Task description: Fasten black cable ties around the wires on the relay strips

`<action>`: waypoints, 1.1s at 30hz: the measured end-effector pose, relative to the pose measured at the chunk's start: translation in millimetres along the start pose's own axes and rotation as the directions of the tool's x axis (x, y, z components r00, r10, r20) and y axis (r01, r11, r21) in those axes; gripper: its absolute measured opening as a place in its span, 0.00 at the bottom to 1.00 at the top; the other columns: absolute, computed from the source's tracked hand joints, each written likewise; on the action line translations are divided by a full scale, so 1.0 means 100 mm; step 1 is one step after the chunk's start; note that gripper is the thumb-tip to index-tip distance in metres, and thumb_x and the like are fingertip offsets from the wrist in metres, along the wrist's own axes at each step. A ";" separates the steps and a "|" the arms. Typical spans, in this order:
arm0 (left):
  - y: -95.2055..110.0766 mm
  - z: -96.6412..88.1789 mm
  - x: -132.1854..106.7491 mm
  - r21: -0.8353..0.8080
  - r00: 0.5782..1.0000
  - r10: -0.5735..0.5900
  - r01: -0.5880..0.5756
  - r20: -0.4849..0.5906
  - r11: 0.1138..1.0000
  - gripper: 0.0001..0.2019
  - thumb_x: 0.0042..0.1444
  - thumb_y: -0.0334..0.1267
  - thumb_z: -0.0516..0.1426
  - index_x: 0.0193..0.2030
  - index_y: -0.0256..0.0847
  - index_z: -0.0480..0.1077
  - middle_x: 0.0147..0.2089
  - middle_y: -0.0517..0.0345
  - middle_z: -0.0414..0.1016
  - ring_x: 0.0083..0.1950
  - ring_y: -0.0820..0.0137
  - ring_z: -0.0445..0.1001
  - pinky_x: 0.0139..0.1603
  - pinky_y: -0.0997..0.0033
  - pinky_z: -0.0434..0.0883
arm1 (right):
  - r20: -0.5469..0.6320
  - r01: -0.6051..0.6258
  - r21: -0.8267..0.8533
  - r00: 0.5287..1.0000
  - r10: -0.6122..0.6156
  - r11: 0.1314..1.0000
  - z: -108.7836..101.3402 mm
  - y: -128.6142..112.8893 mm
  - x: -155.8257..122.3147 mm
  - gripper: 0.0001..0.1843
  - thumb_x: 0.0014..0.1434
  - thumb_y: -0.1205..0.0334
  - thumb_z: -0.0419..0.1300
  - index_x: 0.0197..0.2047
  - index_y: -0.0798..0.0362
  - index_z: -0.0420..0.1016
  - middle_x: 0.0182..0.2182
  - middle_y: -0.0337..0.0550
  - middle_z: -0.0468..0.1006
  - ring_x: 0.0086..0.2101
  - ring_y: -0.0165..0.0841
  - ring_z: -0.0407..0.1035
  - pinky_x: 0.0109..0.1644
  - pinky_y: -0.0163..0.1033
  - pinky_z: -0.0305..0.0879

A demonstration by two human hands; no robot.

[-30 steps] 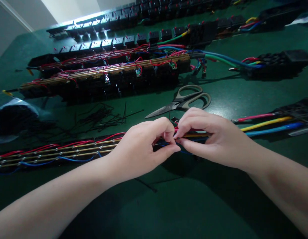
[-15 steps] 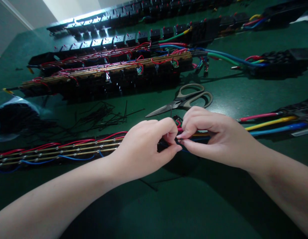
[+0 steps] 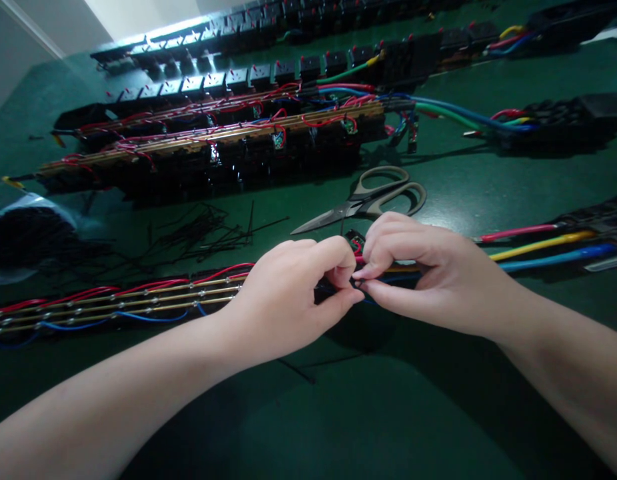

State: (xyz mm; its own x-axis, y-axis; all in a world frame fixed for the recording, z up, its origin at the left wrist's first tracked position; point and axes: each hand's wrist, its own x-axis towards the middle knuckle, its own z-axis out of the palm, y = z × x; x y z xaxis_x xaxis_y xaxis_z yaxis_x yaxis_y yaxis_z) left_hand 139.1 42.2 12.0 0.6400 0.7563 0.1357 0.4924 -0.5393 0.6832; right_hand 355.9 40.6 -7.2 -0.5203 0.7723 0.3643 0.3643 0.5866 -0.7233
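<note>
Across the green table in front of me lies a long strip of brass bars with red and blue wires (image 3: 118, 300). My left hand (image 3: 288, 297) and my right hand (image 3: 428, 273) meet over its middle. Both are closed in a pinch, fingertips touching each other at a small dark item, likely a black cable tie, around the wires. What exactly sits between the fingertips is too small to make out. To the right of my right hand the strip ends in thick red, yellow and blue cables (image 3: 543, 250).
Grey-handled scissors (image 3: 373, 199) lie shut just behind my hands. Loose black cable ties (image 3: 198, 230) are scattered at the left, beside a plastic bag of more ties (image 3: 23, 237). Several wired socket strips (image 3: 213, 143) and black socket blocks (image 3: 563, 120) fill the table's far half.
My hands have barely moved; the right hand's fingers curled a little tighter and shifted slightly right. The view tilted a touch.
</note>
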 end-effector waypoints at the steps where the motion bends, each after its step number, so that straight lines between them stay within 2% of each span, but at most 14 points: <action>1: 0.00 0.00 0.00 0.005 1.000 0.003 -0.003 -0.002 1.000 0.10 0.58 0.30 0.62 0.32 0.42 0.63 0.30 0.68 0.69 0.29 0.76 0.62 0.34 0.74 0.61 | 0.003 -0.001 0.001 1.000 0.001 1.000 0.00 0.00 0.00 0.06 0.57 0.68 0.65 0.30 0.50 0.75 0.28 0.38 0.78 0.34 0.32 0.70 0.38 0.40 0.67; 11: -0.03 0.00 -0.02 -0.003 0.996 0.080 -0.080 -0.040 0.997 0.11 0.59 0.29 0.62 0.32 0.42 0.62 0.29 0.68 0.69 0.30 0.76 0.67 0.35 0.75 0.62 | 0.032 0.006 -0.021 0.999 -0.006 1.000 0.00 -0.01 0.01 0.06 0.58 0.68 0.65 0.31 0.49 0.74 0.29 0.39 0.78 0.34 0.34 0.70 0.38 0.42 0.67; 16: -0.04 0.00 -0.02 0.003 0.994 0.102 -0.102 -0.047 0.995 0.12 0.59 0.29 0.61 0.31 0.42 0.62 0.29 0.68 0.69 0.31 0.76 0.68 0.34 0.75 0.61 | 0.063 0.015 0.006 0.998 -0.016 1.000 -0.04 -0.02 0.01 0.04 0.61 0.66 0.63 0.34 0.50 0.76 0.30 0.40 0.78 0.36 0.33 0.70 0.40 0.41 0.67; 21: -0.04 0.00 -0.02 0.031 0.993 0.110 -0.108 -0.040 0.994 0.11 0.60 0.29 0.61 0.32 0.42 0.63 0.29 0.67 0.69 0.31 0.75 0.67 0.34 0.75 0.62 | 0.081 -0.031 0.018 0.996 0.030 0.999 -0.05 -0.03 0.01 0.08 0.63 0.63 0.62 0.31 0.50 0.75 0.29 0.41 0.77 0.35 0.34 0.69 0.39 0.42 0.66; 33: -0.05 0.00 -0.02 0.050 0.991 0.128 -0.126 -0.035 0.991 0.10 0.60 0.29 0.61 0.31 0.42 0.64 0.29 0.67 0.70 0.31 0.74 0.68 0.35 0.74 0.63 | 0.092 -0.001 0.030 0.996 -0.001 1.000 -0.05 -0.05 0.02 0.05 0.60 0.69 0.63 0.34 0.49 0.77 0.31 0.41 0.79 0.36 0.35 0.70 0.40 0.43 0.68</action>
State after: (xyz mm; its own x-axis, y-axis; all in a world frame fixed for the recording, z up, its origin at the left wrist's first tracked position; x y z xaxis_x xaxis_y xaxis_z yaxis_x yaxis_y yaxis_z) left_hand 135.2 43.0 7.6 0.6769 0.6934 0.2470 0.4364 -0.6484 0.6238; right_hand 357.0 40.7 0.1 -0.5896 0.7459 0.3098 0.3419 0.5780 -0.7409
